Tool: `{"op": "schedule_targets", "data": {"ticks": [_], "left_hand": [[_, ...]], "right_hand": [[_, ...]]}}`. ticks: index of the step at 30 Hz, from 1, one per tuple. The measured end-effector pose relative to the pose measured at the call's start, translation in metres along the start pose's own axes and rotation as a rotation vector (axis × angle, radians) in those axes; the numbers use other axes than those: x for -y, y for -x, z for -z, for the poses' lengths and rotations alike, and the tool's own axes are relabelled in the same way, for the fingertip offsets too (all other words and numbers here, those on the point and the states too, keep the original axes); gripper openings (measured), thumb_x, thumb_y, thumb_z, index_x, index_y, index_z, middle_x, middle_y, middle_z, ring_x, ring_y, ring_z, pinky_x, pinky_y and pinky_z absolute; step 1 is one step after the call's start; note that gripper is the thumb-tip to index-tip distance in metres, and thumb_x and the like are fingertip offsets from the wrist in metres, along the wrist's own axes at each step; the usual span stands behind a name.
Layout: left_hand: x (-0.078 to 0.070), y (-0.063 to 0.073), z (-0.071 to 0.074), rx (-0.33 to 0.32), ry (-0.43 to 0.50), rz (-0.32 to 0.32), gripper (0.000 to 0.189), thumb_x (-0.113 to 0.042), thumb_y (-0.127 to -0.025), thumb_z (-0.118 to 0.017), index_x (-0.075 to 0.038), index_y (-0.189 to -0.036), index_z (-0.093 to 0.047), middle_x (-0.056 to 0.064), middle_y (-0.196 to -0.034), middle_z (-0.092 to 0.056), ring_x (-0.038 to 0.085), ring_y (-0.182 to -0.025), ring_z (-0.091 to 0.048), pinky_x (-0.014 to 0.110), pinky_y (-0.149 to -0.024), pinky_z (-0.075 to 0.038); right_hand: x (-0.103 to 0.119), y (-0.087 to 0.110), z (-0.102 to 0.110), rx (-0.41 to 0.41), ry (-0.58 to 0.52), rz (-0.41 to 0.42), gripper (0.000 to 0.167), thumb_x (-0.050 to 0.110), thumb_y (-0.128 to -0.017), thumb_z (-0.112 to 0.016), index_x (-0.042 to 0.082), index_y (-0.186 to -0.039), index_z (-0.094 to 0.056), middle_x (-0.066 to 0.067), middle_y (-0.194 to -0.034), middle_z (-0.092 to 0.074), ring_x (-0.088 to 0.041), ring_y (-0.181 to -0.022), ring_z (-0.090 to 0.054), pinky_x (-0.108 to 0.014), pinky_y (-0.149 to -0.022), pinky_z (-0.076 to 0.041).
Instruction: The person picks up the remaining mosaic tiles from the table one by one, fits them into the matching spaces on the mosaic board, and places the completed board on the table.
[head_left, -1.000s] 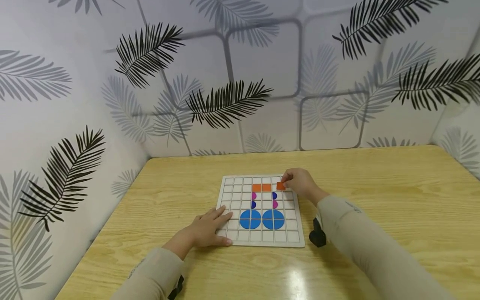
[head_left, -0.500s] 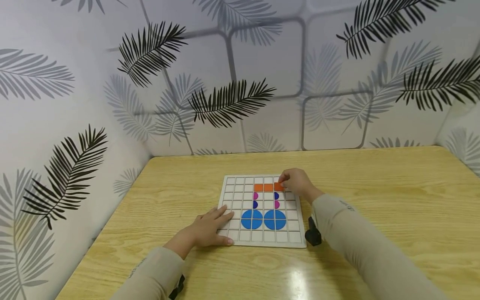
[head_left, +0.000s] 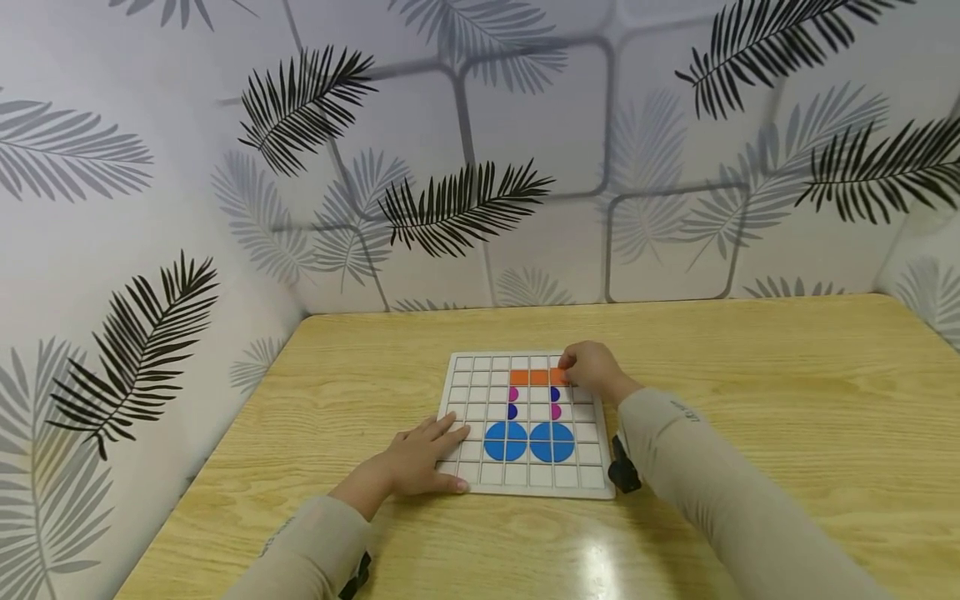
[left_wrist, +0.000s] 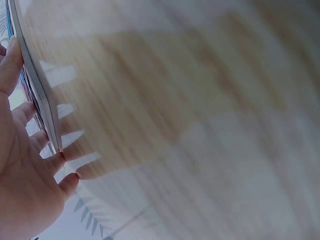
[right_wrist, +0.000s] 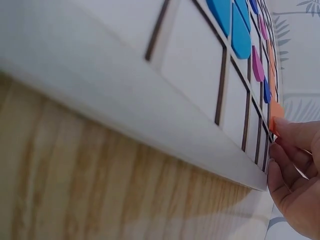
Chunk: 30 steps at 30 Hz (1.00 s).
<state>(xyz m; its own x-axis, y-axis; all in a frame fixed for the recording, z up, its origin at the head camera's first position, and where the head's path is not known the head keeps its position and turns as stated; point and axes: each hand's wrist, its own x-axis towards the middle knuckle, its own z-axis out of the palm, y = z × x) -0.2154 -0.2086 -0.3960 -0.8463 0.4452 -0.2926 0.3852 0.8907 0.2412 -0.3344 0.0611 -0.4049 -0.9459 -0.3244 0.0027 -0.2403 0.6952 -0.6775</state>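
A white grid board (head_left: pixel 536 492) lies flat on the table, with coloured tiles in some of its squares. My left hand (head_left: pixel 422 458) rests with spread fingers on its left edge; in the left wrist view the fingers (left_wrist: pixel 31 114) touch the board's rim. At the upper right part of the grid, my right hand (head_left: pixel 594 368) pinches an orange square tile (right_wrist: pixel 275 115) at the end of a row beside two other orange squares (head_left: pixel 529 377). The right fingers partly cover this tile. Below stand pink and dark blue half-round tiles (head_left: pixel 556 412) and two blue circles (head_left: pixel 506 442) made of quarter pieces.
The wooden table (head_left: pixel 750 400) reaches back to a wall (head_left: pixel 540 250) patterned with leaves. A black wrist strap piece (head_left: pixel 623 468) hangs under the right sleeve, close to the board's right edge.
My right hand has moved slightly left and brought the orange square tile from a tilted position apart from the row into line with the other two. The left hand has stayed on the board.
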Motion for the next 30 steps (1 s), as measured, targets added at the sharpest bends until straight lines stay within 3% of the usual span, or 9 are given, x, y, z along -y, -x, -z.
{"op": "schedule_targets", "data": {"ticks": [8,12,19,30], "left_hand": [[-0.003,0.002,0.0,0.003,0.011,-0.001,0.076,-0.055,-0.077,-0.05,-0.019,-0.138,-0.023,0.008,-0.143,-0.012,0.033,-0.127,-0.01,0.056,-0.093,-0.016],[-0.002,0.001,-0.001,0.003,0.006,-0.004,0.076,-0.056,-0.077,-0.049,-0.019,-0.138,-0.023,0.008,-0.143,-0.012,0.033,-0.127,-0.01,0.056,-0.093,-0.016],[-0.002,0.001,0.002,0.007,0.015,0.01,0.076,-0.056,-0.077,-0.05,-0.019,-0.138,-0.024,0.007,-0.143,-0.012,0.032,-0.128,-0.009,0.055,-0.094,-0.015],[-0.007,0.0,0.004,-0.011,0.009,-0.005,0.076,-0.053,-0.076,-0.055,-0.015,-0.136,-0.029,0.011,-0.141,-0.017,0.032,-0.127,-0.013,0.057,-0.092,-0.017]], "right_hand": [[-0.002,0.0,-0.002,-0.017,0.061,0.03,0.005,0.0,-0.077,-0.06,0.0,-0.073,-0.062,-0.008,-0.076,-0.058,-0.021,-0.07,-0.049,-0.033,-0.066,-0.042],[-0.002,0.0,-0.003,0.001,0.043,-0.003,0.002,0.001,-0.077,-0.06,-0.001,-0.078,-0.061,-0.009,-0.079,-0.057,-0.021,-0.072,-0.048,-0.033,-0.067,-0.043],[-0.002,0.009,0.008,0.019,0.032,-0.027,0.018,0.007,-0.08,-0.059,-0.004,-0.094,-0.058,-0.014,-0.091,-0.056,-0.025,-0.082,-0.048,-0.036,-0.074,-0.042],[-0.009,0.044,0.038,0.026,0.034,0.075,0.028,0.021,-0.084,-0.056,-0.003,-0.098,-0.06,-0.014,-0.096,-0.058,-0.028,-0.088,-0.053,-0.038,-0.074,-0.043]]}}
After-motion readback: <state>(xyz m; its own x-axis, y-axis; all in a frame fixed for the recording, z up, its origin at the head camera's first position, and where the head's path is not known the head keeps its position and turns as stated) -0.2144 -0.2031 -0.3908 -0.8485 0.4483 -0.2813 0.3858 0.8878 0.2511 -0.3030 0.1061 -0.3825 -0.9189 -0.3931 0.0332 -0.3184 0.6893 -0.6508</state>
